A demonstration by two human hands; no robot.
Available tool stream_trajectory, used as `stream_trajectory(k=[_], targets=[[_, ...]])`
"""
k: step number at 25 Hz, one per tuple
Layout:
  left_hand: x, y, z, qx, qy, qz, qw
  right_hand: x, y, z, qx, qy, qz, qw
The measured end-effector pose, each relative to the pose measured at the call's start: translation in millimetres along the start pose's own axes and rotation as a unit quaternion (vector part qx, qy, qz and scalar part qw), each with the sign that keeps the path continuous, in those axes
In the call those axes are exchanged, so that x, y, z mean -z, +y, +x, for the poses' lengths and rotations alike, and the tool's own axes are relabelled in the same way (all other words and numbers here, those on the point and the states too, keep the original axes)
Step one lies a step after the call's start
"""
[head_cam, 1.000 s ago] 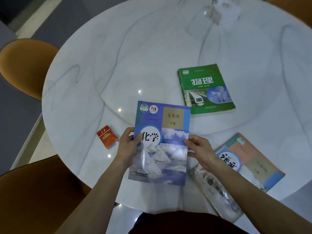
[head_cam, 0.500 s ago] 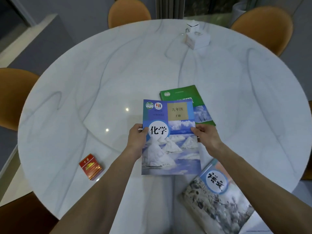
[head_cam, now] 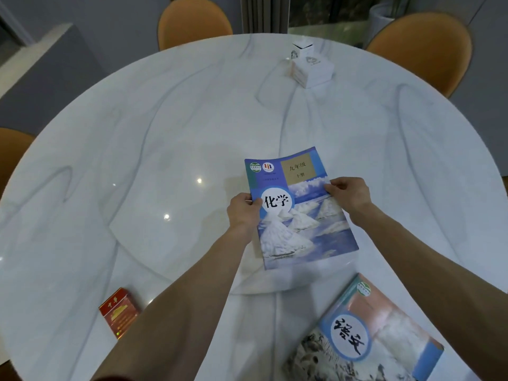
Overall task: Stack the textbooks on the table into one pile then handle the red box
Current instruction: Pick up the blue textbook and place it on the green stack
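Observation:
A blue textbook (head_cam: 298, 215) with snowy peaks on its cover lies in the middle of the white marble table (head_cam: 170, 138). My left hand (head_cam: 243, 213) grips its left edge and my right hand (head_cam: 349, 193) grips its right edge. The book covers the spot where the green textbook was, and no green shows around it. A third textbook (head_cam: 379, 334), with a blue circle and an orange corner, lies flat near the table's front right. The small red box (head_cam: 119, 312) sits at the front left, just left of my left forearm.
A white box (head_cam: 312, 67) stands at the far side of the table. Orange chairs ring it: one at the back (head_cam: 192, 20), one at the back right (head_cam: 420, 48), one at the left (head_cam: 13, 149).
Both hands have carried the blue textbook away from me and to the right, over the green textbook, which it now hides completely. The view has tilted up.

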State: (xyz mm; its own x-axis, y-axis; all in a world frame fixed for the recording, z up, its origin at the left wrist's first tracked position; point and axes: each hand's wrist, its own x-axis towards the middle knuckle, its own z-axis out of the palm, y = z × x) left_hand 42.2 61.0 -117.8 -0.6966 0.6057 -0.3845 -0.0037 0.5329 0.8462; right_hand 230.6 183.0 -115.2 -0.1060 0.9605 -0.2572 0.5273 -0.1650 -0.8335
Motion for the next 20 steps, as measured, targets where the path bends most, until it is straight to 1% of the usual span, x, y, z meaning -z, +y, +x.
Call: stream_trajectory(k=[5, 10, 15, 20], targets=[[-24, 5, 26, -0.001, -0.001, 0.019, 1.0, -1, 1, 37, -0.008, 0.004, -0.021, 1.0], [-40, 2, 40, -0.02, 0.018, 0.063, 0.998, -8, 7, 61, 0.012, -0.003, -0.047, 0.999], [-44, -4, 46, -0.058, 0.03, 0.14, 0.988, -21, 20, 67, 0.033, -0.008, -0.097, 0.995], [-44, -15, 44, -0.09, 0.071, 0.211, 0.971, -30, 33, 66, 0.041, -0.018, -0.14, 0.989]])
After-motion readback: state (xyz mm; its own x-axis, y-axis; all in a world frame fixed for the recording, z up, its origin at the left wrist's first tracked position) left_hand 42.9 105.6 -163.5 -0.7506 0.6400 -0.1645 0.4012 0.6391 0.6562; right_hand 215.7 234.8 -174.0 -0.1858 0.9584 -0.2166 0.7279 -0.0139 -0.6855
